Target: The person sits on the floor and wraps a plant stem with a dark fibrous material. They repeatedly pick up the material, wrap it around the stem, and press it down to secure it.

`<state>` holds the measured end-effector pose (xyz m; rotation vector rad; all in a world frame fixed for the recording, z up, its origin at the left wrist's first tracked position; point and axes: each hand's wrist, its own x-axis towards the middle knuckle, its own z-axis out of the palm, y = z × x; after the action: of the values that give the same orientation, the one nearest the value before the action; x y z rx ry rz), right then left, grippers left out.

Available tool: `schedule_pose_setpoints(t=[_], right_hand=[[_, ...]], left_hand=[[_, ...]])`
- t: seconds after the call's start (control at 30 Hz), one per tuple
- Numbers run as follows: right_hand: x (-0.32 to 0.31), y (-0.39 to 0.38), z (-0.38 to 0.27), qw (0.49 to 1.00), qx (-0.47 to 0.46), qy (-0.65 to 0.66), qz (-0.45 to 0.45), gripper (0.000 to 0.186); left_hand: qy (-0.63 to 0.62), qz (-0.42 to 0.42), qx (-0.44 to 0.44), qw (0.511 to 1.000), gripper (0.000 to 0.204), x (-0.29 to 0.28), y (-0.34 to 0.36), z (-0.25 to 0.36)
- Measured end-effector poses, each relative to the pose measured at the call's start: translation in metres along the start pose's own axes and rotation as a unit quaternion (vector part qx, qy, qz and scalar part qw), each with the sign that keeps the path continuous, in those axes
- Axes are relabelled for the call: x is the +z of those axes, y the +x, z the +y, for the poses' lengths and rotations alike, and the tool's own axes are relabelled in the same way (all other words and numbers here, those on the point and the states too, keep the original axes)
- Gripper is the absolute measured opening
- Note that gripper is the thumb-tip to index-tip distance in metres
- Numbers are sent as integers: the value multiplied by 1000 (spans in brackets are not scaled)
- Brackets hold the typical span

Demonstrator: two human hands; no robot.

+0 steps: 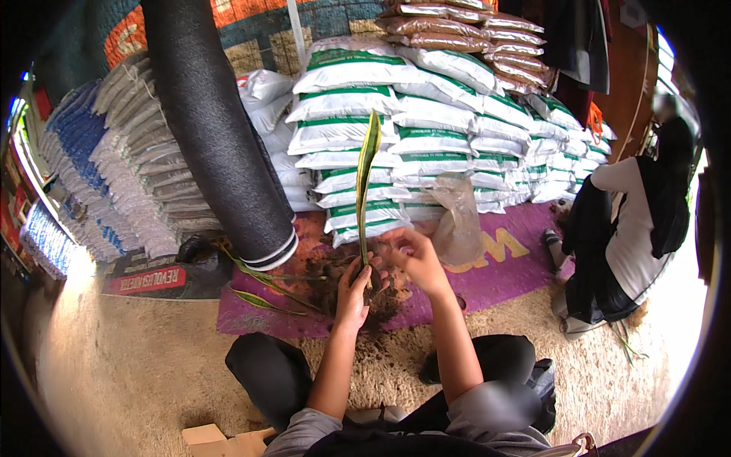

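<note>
A tall snake plant leaf, green with yellow edges, stands almost upright in front of me. My left hand is closed round its lower end, where dark soil clings to the base. Just right of the stem is my right hand, its fingers bent and apart, with nothing visible in them. Beneath both hands a heap of dark soil is spread on a purple printed sheet. More snake plant leaves lie on the sheet to the left. My hands partly hide the plant's base.
White-and-green sacks are stacked behind the sheet, with a crumpled clear plastic bag before them. A thick black roll leans at left, near woven sacks. Another person crouches at right. Cardboard lies at lower left.
</note>
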<state>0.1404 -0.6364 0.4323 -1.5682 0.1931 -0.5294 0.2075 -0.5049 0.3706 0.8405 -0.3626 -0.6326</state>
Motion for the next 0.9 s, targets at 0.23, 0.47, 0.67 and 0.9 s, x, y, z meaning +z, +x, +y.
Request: schedule_pose_setpoints(t=[0.23,0.47,0.67,0.9], right_hand=[[-3,15,17,984,53,167,40,33],[25,27,49,983,47,175,-20,12],[35,29,64,983,52,171,-34,14],[45,30,66,990,26,136,-36,14]], left_hand=[[20,-70,-84,994,43,-10,-10,-18],[-209,-94,-136,964,59,-48,-18,-15],[-85,-38,-143,985,52,-39,-30,0],[-134,27,-183,974,43,-47,-33,-5]])
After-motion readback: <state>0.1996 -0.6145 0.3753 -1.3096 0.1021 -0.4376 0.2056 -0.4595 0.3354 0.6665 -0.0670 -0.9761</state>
